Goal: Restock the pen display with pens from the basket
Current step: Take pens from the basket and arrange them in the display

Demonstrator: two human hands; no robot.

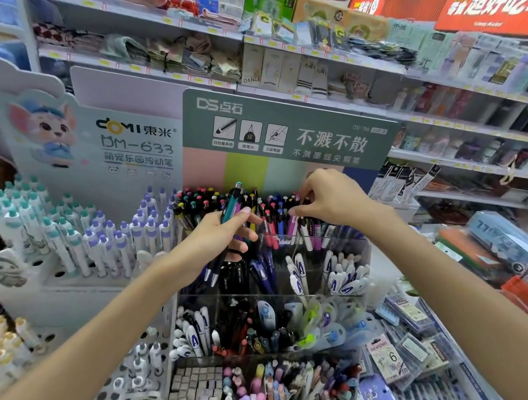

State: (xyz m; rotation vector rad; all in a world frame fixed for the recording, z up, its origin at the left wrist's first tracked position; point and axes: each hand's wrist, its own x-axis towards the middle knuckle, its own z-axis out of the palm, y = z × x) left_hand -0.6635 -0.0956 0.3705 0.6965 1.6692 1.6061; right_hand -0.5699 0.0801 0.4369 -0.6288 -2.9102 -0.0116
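Nearest: the bottom tier of the clear display point(361, 253), packed with pastel pens and small block erasers; the tier above it holds white pens marked "A" and dark pens.

To its right, trays of carded refills point(402, 357) lie flat.

To its left, a white stand point(104, 148) carries rows of teal- and purple-capped pens in punched holes (a cartoon mouse on its backboard).

Mid-height: left hand point(219, 237) is clenched round a small bundle of pens point(229, 215), a teal one standing tallest, tips pointing down, held over the middle tier.

Right hand point(328, 197) reaches across to the top tier point(274, 214), thumb and fingers pinching among the upright black pens with coloured caps; which single pen it has I cannot tell.

Behind the top tier stands a green header card point(288, 130) with white lettering.

Farthest: store shelves point(138, 17) of folded towels, socks and tissue packs, orange signs above.

No basket in view.
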